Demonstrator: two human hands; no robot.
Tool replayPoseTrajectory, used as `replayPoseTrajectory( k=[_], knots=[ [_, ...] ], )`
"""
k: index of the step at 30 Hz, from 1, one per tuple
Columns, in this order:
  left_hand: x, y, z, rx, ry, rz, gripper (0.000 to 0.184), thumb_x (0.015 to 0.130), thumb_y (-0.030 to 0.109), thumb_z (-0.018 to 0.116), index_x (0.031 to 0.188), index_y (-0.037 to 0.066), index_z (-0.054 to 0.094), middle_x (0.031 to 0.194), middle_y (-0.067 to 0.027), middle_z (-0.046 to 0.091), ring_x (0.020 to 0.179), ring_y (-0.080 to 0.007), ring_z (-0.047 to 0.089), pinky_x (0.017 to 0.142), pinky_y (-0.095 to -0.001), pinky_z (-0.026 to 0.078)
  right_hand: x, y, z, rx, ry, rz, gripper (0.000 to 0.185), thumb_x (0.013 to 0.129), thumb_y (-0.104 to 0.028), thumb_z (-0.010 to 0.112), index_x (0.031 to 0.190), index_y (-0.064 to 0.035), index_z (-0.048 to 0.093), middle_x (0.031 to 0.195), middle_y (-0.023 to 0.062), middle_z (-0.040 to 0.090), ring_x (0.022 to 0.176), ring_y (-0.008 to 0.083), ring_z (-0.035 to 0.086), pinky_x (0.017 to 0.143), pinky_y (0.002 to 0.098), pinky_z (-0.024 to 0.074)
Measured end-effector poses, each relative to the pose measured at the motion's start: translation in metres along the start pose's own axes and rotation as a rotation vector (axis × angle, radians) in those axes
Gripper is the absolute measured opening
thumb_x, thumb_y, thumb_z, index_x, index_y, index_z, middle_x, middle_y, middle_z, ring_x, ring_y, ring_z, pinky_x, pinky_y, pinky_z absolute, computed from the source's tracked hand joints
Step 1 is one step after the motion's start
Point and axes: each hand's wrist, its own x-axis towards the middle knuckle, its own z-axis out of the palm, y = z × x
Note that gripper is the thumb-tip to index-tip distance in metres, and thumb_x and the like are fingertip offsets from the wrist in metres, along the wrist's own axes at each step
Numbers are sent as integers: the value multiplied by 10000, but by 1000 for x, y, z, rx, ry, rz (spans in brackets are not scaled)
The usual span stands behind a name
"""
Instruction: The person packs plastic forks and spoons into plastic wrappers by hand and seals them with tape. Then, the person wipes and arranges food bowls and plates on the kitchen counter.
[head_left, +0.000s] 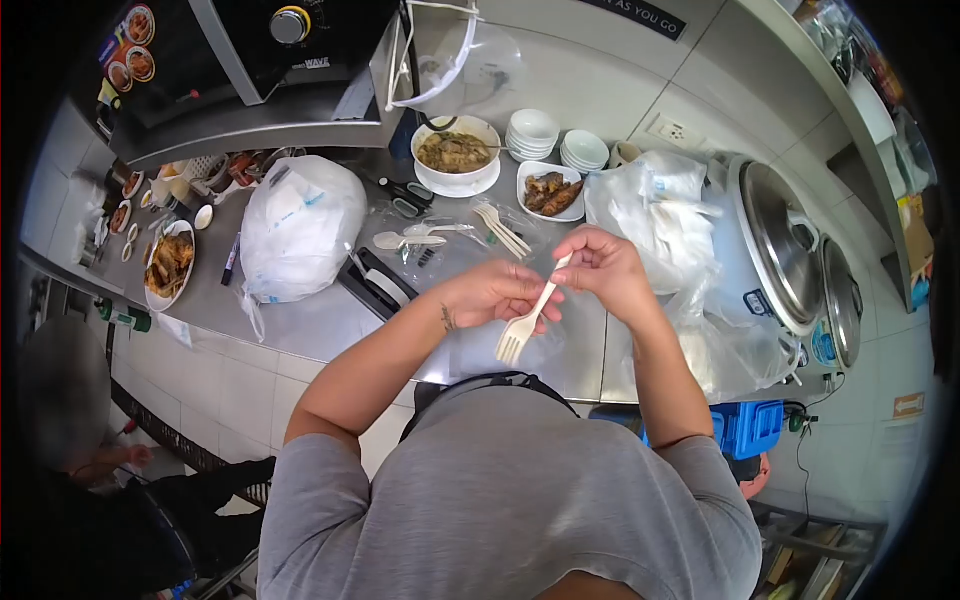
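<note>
Above the steel counter's front edge, a pale disposable fork (517, 335) slants with its tines down toward me. My right hand (610, 272) pinches the top end of its handle. Curled around the middle of the handle are the fingers of my left hand (492, 293), partly hidden behind it. Several more pale forks (503, 232) lie in a bundle just beyond my hands. Left of them, pale spoons (410, 240) rest on clear plastic wrapping (440, 265). A black stapler-like tool (375, 283) lies near my left forearm.
A full white plastic bag (303, 230) stands at left, beside a plate of fried food (170, 265). Behind are a stew bowl (455, 155), a dish of fried fish (550, 190) and stacked bowls (533, 130). Plastic bags (665, 215) and a lidded pot (780, 240) stand right. Another person sits lower left.
</note>
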Motion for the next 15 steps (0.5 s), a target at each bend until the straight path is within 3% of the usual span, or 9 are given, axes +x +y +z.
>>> replayPoseTrajectory(
  k=[7, 11, 15],
  knots=[
    [0, -47, 2, -315, 36, -7, 359, 916, 233, 572, 1152, -38, 560, 892, -116, 667, 727, -194, 665, 669, -289, 549, -20, 56, -3, 12, 161, -137, 205, 715, 17, 746, 906, 5, 672, 987, 39, 588, 751, 84, 583, 687, 218, 488],
    [2, -65, 6, -396, -61, -40, 375, 921, 244, 566, 1170, -34, 542, 856, -88, 650, 711, -171, 648, 647, -271, 545, -33, 65, -5, 154, 78, -77, 151, 746, 25, 715, 893, 13, 679, 972, 59, 610, 753, 108, 581, 691, 234, 489],
    [-2, -68, 28, -292, 168, -133, 355, 929, 227, 553, 1172, -31, 535, 823, -54, 608, 703, -141, 607, 612, -265, 527, -40, 80, -19, 254, -80, 56, 105, 765, 34, 690, 868, 17, 679, 925, 70, 621, 770, 124, 580, 691, 237, 484]
  ],
)
